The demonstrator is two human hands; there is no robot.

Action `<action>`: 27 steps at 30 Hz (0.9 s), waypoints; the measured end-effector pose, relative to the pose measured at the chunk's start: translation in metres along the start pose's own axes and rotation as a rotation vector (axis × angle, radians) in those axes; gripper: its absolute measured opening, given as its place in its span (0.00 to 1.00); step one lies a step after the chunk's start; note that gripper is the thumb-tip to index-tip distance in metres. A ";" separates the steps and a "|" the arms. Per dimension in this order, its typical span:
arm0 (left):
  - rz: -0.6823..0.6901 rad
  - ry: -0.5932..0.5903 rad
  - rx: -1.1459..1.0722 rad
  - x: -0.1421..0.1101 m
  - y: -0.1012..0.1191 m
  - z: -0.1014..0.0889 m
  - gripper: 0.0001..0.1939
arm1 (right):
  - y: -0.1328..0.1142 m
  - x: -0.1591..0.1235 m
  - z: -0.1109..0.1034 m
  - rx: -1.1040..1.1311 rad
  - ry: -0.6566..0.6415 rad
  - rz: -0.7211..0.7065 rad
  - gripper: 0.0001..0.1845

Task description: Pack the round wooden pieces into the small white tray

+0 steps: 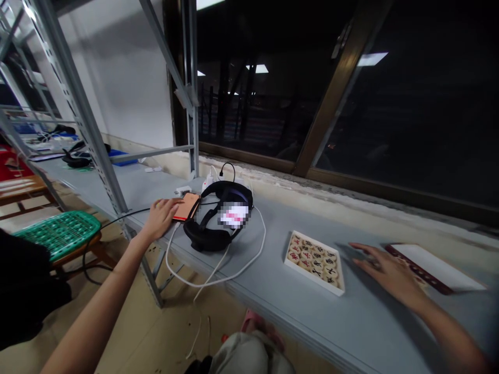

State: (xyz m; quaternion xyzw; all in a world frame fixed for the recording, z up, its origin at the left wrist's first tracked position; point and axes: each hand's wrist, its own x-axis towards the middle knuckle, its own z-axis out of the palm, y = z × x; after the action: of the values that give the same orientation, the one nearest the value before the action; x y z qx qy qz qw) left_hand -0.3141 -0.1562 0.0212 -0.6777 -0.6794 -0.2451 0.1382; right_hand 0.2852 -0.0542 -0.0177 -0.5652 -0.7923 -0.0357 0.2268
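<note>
My left hand point(160, 215) lies with its fingers flat on the near edge of an orange rectangular thing point(187, 206), which could be a phone or a notebook. Right beside that is a black headset point(208, 240) with a curved band, and a lit, blurred-out screen point(234, 214) shows within it. My right hand point(384, 267) hovers or rests over the table with fingers stretched and nothing in them. To its left sits a white open box point(290, 263) of round Chinese chess pieces point(313, 259) with red and black characters. Just right of the hand is the box's white and dark-red lid point(432, 270).
A white cable point(263, 249) loops over the grey table point(253, 296) and hangs off its front edge. Behind the headset are a power strip point(208, 183) and plugs. Metal shelf posts point(93, 124) rise at left, near a green stool point(72, 231). A dark window runs along the back.
</note>
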 end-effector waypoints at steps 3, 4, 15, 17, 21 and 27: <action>-0.089 0.079 -0.038 0.000 -0.001 -0.006 0.25 | -0.023 0.003 -0.004 0.175 -0.030 -0.067 0.28; -0.097 0.087 -0.047 0.000 -0.001 -0.008 0.24 | -0.033 0.004 -0.006 0.217 -0.036 -0.088 0.27; 0.019 0.281 -0.172 0.015 0.062 -0.035 0.24 | -0.122 0.004 -0.018 0.442 -0.313 -0.343 0.20; 0.130 0.359 -0.261 0.019 0.102 -0.045 0.22 | -0.127 0.004 -0.016 0.407 -0.301 -0.334 0.20; 0.458 0.365 -0.453 0.033 0.201 -0.050 0.16 | -0.134 0.004 -0.021 0.330 -0.295 -0.314 0.23; 0.650 -0.088 -0.625 0.081 0.307 0.027 0.16 | -0.139 0.005 -0.036 0.279 -0.258 -0.318 0.18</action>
State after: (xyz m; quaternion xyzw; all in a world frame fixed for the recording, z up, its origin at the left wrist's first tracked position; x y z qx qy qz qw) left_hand -0.0098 -0.0846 0.0856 -0.8748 -0.3300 -0.3533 -0.0321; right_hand 0.1689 -0.1108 0.0444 -0.3965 -0.8910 0.1112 0.1910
